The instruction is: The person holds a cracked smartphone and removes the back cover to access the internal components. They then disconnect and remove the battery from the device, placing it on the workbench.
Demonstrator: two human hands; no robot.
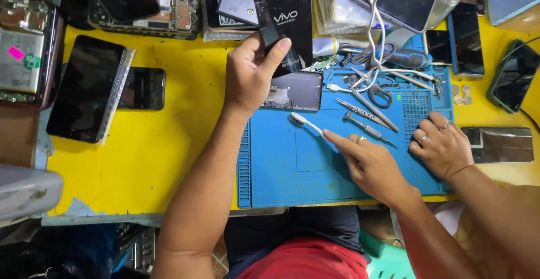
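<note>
Yellow bench [169, 144], crowded. Far left: a dark phone screen [87, 88] lying face up, with a smaller phone [143, 88] just beside it.

Left hand [250, 73] is raised over the bench's middle. Its grip is closed: thumb and fingertips pinch a small black part [274, 36], held up above the mat. Just below it an opened phone [292, 90] lies flat on the top left corner of the blue mat [281, 183].

A white toothbrush [305, 122] lies on the mat, bristles to the left. Right hand [371, 166] rests palm down on the mat, grip open and holding nothing, index fingertip touching the brush handle's end.

Right of that are two slim metal drivers [365, 120] and scissors [376, 90]. Another person's hand [444, 147], wearing rings, rests on the mat's right edge, with coins [461, 93] near it.

Judged step: part inspection with the phone open. The piece is held clear of the phone, and the brush is touched but not taken up.

Lifting the brush would call for fingers closing round its thin handle, well clear of the drivers. The pinch on the part must stay firm, since it is small and easily lost among the clutter.
</note>
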